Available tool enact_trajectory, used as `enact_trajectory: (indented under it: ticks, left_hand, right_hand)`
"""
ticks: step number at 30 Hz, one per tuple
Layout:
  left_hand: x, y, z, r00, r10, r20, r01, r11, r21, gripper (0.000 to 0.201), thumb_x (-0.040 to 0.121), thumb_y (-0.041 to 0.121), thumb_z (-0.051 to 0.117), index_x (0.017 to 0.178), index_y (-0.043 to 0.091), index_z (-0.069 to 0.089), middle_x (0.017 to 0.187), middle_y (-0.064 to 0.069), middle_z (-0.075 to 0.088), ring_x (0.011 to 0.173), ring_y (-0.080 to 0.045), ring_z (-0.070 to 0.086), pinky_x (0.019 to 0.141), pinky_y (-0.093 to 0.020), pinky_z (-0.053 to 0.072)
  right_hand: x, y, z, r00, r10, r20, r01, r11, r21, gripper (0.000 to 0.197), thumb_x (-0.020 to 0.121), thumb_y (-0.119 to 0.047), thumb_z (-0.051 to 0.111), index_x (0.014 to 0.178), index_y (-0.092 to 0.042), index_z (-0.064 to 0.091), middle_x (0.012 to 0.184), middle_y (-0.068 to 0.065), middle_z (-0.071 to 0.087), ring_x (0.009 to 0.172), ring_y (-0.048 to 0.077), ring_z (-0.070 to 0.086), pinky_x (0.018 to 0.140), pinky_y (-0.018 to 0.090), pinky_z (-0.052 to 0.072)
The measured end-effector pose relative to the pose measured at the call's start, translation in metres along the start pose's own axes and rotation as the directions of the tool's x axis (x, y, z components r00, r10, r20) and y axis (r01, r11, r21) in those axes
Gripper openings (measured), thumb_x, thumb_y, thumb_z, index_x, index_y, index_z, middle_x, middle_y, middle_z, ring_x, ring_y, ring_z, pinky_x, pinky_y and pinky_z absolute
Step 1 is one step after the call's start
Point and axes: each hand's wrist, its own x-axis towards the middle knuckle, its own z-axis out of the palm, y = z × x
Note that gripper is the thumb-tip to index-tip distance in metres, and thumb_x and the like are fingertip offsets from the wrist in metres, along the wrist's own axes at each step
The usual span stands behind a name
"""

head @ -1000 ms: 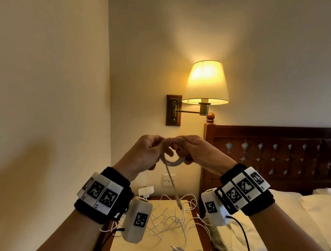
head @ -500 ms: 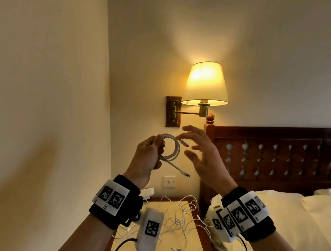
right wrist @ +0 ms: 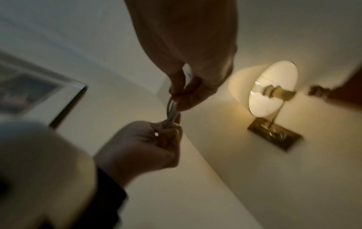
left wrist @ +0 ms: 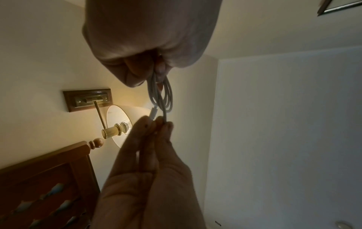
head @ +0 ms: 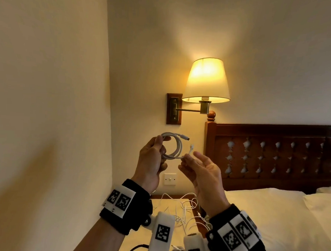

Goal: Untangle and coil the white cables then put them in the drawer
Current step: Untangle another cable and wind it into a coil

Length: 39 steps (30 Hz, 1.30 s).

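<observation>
left hand (head: 151, 159): fingers curled round the left side of the round white coil of smooth, rubbery-looking cable (head: 174, 147), held up in front of the cream wall, well above the bedside table. Coil looks like 2 or 3 loops, fairly tidy.

right hand (head: 200, 170): thumb and fingertip pinch the loose tail of that same cable low on the coil's right side, other fingers spread and relaxed. Short tail with a small plug (head: 191, 147) sticks up past the pinch.

other end: second slim plug (head: 185, 138) pokes out right from the top of the coil, not tucked in.

what could go wrong: springy cable, so if the left grip slackens I reckon the loops pop open and the coil is gone. Both free ends could catch on something or unwind on the way to the drawer. Tucking the tail too hard might kink it at the plug.

more risk: tangle of thin white cables (head: 185, 209) lies spread on the pale, matte-topped bedside table (head: 135, 237), near and below the hands. Lowering the coil straight down could snag it in that mess.

drawer: not in view, can't tell if it's open.

room: glowing cream fabric lampshade (head: 207, 80) on a brass arm, dark carved wooden headboard (head: 274, 154) at right, soft white bedding (head: 271, 217).
</observation>
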Motion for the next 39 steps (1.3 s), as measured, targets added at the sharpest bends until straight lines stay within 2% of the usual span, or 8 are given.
enact_trajectory:
  ticks: [2, 4, 18, 23, 30, 33, 36, 39]
  left_hand:
    - [0.0, -0.003, 0.0, 1.0, -0.002, 0.006, 0.002, 1.0, -0.006, 0.034, 0.103, 0.031, 0.039, 0.109, 0.011, 0.066, 0.058, 0.006, 0.034, 0.051, -0.008, 0.026, 0.043, -0.02, 0.024]
    - [0.0, -0.004, -0.002, 1.0, -0.002, -0.003, 0.002, 1.0, 0.004, 0.034, 0.103, 0.031, 0.039, 0.107, 0.013, 0.067, 0.058, 0.006, 0.035, 0.052, -0.008, 0.026, 0.044, -0.02, 0.024]
    - [0.003, -0.003, -0.007, 0.999, -0.049, -0.02, 0.048, 0.997, -0.059, 0.032, 0.102, 0.034, 0.041, 0.108, 0.017, 0.068, 0.063, 0.004, 0.037, 0.056, -0.01, 0.029, 0.046, -0.022, 0.025]
    - [0.002, -0.008, -0.008, 0.998, -0.063, 0.02, 0.063, 0.998, 0.001, 0.032, 0.102, 0.034, 0.04, 0.102, 0.02, 0.068, 0.06, 0.005, 0.034, 0.054, -0.009, 0.027, 0.047, -0.023, 0.024]
    - [0.005, -0.011, -0.006, 1.0, -0.011, -0.022, 0.012, 0.999, 0.05, 0.029, 0.102, 0.033, 0.043, 0.104, 0.016, 0.067, 0.062, 0.002, 0.036, 0.052, -0.009, 0.032, 0.041, -0.02, 0.028]
    - [0.008, -0.013, -0.007, 0.999, 0.017, -0.048, -0.015, 0.998, 0.053, 0.027, 0.099, 0.037, 0.048, 0.095, 0.017, 0.066, 0.066, -0.002, 0.037, 0.056, -0.012, 0.032, 0.041, -0.02, 0.029]
    - [0.01, -0.016, -0.007, 0.998, 0.031, -0.048, -0.027, 0.996, 0.089, 0.027, 0.099, 0.039, 0.049, 0.092, 0.02, 0.067, 0.07, -0.005, 0.043, 0.059, -0.013, 0.036, 0.043, -0.022, 0.03]
    - [0.009, -0.019, -0.004, 0.999, 0.027, -0.036, -0.024, 0.996, 0.083, 0.027, 0.1, 0.038, 0.047, 0.097, 0.02, 0.067, 0.072, -0.005, 0.045, 0.061, -0.014, 0.037, 0.045, -0.023, 0.03]
  right_hand:
    - [0.004, -0.003, 0.002, 0.984, 0.173, -0.047, -0.171, 0.984, 0.053, 0.026, 0.085, -0.004, 0.065, 0.111, 0.0, 0.063, 0.077, 0.011, 0.071, 0.069, 0.018, 0.069, 0.067, 0.028, 0.06]
    - [0.008, -0.005, 0.003, 0.97, 0.233, -0.064, -0.234, 0.972, -0.011, 0.018, 0.089, -0.002, 0.063, 0.105, 0.002, 0.069, 0.082, 0.014, 0.071, 0.072, 0.019, 0.069, 0.067, 0.028, 0.06]
    - [0.009, -0.008, 0.016, 0.966, 0.244, -0.083, -0.256, 0.942, -0.218, 0.015, 0.092, 0.001, 0.058, 0.091, -0.002, 0.073, 0.083, 0.015, 0.072, 0.076, 0.023, 0.07, 0.067, 0.03, 0.058]
    - [0.01, -0.011, 0.023, 0.987, 0.162, 0.018, -0.155, 0.966, -0.208, 0.023, 0.094, 0.003, 0.052, 0.097, -0.007, 0.072, 0.087, 0.01, 0.074, 0.086, 0.02, 0.071, 0.078, 0.029, 0.056]
    - [0.013, -0.014, 0.031, 0.986, 0.163, 0.042, -0.158, 0.982, -0.1, 0.022, 0.098, 0.001, 0.046, 0.111, -0.004, 0.062, 0.085, 0.009, 0.074, 0.083, 0.02, 0.07, 0.08, 0.032, 0.056]
    - [0.012, -0.018, 0.036, 0.989, 0.139, 0.058, -0.131, 0.983, -0.126, 0.023, 0.098, 0.001, 0.041, 0.11, -0.008, 0.058, 0.087, 0.013, 0.071, 0.085, 0.023, 0.069, 0.081, 0.033, 0.054]
    - [0.01, -0.017, 0.037, 0.988, 0.055, 0.147, -0.006, 0.949, -0.316, 0.027, 0.094, 0.0, 0.052, 0.113, -0.018, 0.057, 0.102, 0.016, 0.066, 0.096, 0.026, 0.064, 0.089, 0.036, 0.053]
    - [0.01, -0.011, 0.036, 0.977, -0.052, 0.208, 0.153, 0.85, -0.504, 0.018, 0.093, -0.014, 0.06, 0.106, -0.024, 0.068, 0.101, 0.006, 0.068, 0.096, 0.022, 0.063, 0.09, 0.037, 0.054]
